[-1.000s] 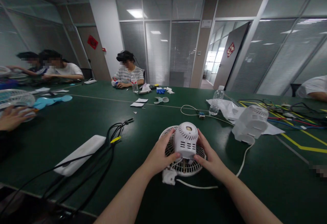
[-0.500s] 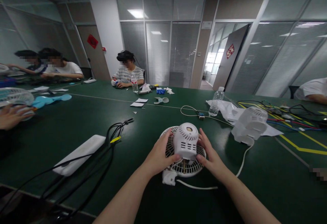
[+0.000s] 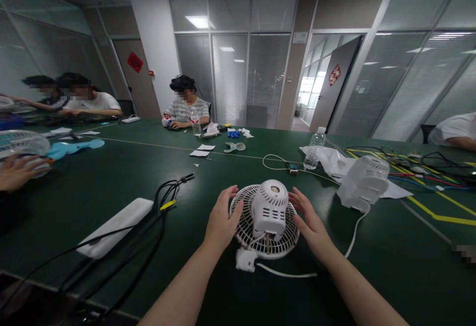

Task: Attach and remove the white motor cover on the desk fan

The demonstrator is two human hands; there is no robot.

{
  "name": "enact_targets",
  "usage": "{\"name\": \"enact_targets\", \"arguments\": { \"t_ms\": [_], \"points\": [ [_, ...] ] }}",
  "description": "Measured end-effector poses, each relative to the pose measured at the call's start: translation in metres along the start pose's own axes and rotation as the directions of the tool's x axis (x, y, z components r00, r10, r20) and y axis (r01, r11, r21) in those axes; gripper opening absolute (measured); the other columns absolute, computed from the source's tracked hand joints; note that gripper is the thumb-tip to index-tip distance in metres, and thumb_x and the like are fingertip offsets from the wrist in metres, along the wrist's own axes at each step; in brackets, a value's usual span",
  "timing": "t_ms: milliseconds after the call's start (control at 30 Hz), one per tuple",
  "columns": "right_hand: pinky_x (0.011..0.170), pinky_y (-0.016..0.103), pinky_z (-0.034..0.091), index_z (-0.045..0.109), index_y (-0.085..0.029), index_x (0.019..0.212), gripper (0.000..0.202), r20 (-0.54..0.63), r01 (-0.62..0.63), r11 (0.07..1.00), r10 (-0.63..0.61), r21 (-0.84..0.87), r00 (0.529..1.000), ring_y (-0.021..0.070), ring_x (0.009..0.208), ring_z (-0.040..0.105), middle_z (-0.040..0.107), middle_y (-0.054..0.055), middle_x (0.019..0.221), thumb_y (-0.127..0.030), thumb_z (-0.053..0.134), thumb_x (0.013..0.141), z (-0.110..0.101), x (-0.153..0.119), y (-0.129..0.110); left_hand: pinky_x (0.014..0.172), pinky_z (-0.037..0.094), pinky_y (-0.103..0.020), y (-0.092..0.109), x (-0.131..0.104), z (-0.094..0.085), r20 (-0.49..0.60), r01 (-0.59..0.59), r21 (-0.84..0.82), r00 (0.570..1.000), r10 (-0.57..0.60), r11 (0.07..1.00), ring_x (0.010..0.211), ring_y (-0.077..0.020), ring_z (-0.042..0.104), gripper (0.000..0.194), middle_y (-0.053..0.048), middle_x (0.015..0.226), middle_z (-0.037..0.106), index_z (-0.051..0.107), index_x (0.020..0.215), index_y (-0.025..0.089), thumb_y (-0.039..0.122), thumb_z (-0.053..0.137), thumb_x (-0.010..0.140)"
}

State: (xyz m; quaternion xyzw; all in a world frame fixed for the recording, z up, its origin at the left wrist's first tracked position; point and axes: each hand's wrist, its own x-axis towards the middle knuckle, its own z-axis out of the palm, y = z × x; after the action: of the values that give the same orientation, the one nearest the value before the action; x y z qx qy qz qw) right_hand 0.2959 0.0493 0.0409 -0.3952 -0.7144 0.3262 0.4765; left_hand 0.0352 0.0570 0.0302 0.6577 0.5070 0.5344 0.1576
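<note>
A white fan lies on the green table, its round grille (image 3: 245, 227) down and its vented motor housing (image 3: 272, 207) on top. Beside the grille's left edge is my left hand (image 3: 223, 219), fingers apart. My right hand (image 3: 310, 219) is spread at the right edge, also holding nothing. Whether the fingertips touch the rim I cannot tell. A small white part (image 3: 246, 260) sits at the grille's near edge, and a white cable (image 3: 286, 274) runs right from near it.
A white power strip (image 3: 115, 228) and black cables (image 3: 163, 217) lie left. Another white housing (image 3: 366, 182), a bottle (image 3: 315, 150) and wires (image 3: 412, 162) are right. A person (image 3: 188, 107) sits across; another person's hand (image 3: 18, 171) is far left.
My hands have moved apart, off the motor housing and out to the grille's sides. The left hand has also moved slightly away from me. The fan has hardly moved.
</note>
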Motion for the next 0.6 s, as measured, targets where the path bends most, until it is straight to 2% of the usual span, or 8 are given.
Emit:
{"name": "enact_targets", "arguments": {
  "t_ms": [200,333,433,500,600],
  "points": [
    [0.112,0.053,0.026,0.021,-0.031,0.147,0.066,0.032,0.005,1.000,-0.004,-0.029,0.999,0.0280,0.134,0.038,0.041,0.009,0.145,-0.051,0.049,0.090,-0.001,-0.002,-0.002,0.092,0.047,-0.040,0.000,0.000,0.000,-0.004,0.018,0.021,1.000,-0.018,1.000,0.106,-0.0210,0.059,0.038,-0.007,0.121,0.059,0.046,0.128,0.025,0.033,0.049,0.091],
    [0.113,0.056,0.022,0.000,-0.026,0.151,0.104,0.114,0.014,0.997,-0.005,-0.081,0.993,0.0330,0.139,0.029,0.028,0.014,0.152,-0.060,0.064,0.076,0.004,-0.003,0.001,0.092,0.047,-0.040,-0.002,0.001,0.000,-0.021,0.047,0.039,0.999,-0.046,0.998,0.105,-0.0211,0.060,0.037,-0.007,0.121,0.059,0.047,0.127,0.025,0.034,0.049,0.092],
    [0.113,0.058,0.018,-0.017,-0.025,0.148,0.128,0.153,-0.024,0.985,0.051,-0.172,0.987,0.0343,0.141,0.023,0.023,0.016,0.154,-0.056,0.076,0.066,0.013,-0.003,0.005,0.092,0.047,-0.040,-0.006,0.003,0.002,-0.053,0.070,0.016,0.996,-0.069,0.997,0.105,-0.0209,0.060,0.034,-0.007,0.120,0.060,0.050,0.125,0.024,0.037,0.044,0.094],
    [0.113,0.059,0.016,-0.018,-0.025,0.148,0.131,0.137,-0.042,0.968,0.078,-0.249,0.988,0.0348,0.142,0.022,0.024,0.016,0.154,-0.052,0.079,0.064,0.019,-0.002,0.007,0.094,0.047,-0.040,-0.010,0.005,0.003,-0.090,0.086,-0.023,0.992,-0.087,0.996,0.106,-0.0208,0.061,0.034,-0.008,0.119,0.062,0.054,0.121,0.023,0.040,0.037,0.097],
    [0.114,0.059,0.015,-0.011,-0.023,0.150,0.127,0.108,-0.041,0.947,0.079,-0.320,0.991,0.0352,0.142,0.021,0.026,0.017,0.153,-0.050,0.079,0.064,0.024,-0.002,0.004,0.095,0.046,-0.041,-0.019,0.009,0.004,-0.134,0.154,-0.077,0.977,-0.164,0.985,0.105,-0.0205,0.062,0.039,-0.007,0.111,0.067,0.058,0.115,0.023,0.042,0.027,0.099]
  ]
}}
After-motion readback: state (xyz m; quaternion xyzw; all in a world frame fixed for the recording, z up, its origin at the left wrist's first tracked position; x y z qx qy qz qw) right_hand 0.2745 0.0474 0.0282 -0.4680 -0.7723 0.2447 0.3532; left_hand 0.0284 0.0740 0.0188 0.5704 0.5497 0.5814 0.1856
